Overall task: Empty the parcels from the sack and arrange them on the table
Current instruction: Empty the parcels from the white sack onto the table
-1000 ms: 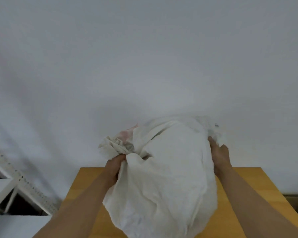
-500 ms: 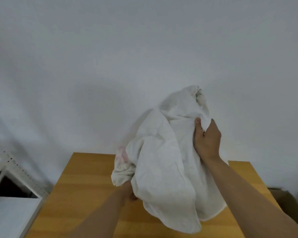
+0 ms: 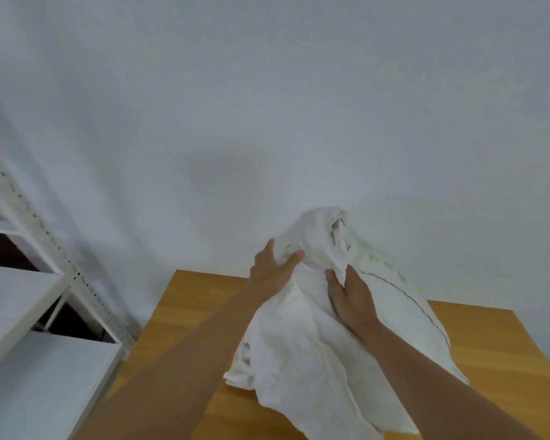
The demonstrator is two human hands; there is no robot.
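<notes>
A white cloth sack (image 3: 302, 354) stands bunched up on the wooden table (image 3: 191, 315), its upper end raised toward the wall. My right hand (image 3: 351, 300) grips a fold of the sack near its top, thumb over the cloth. My left hand (image 3: 272, 269) is on the sack's upper left side with its fingers spread and fairly straight, touching the cloth. No parcels show; whatever the sack contains is hidden by the cloth.
A white metal shelving unit (image 3: 29, 300) stands close to the table's left edge. A plain white wall (image 3: 267, 106) runs right behind the table. Bare wood shows left of the sack and at the far right (image 3: 496, 344).
My left hand let go of the sack's lower bunched end and rose to its top beside my right hand. The sack's raised end sank lower and the sack shifted right.
</notes>
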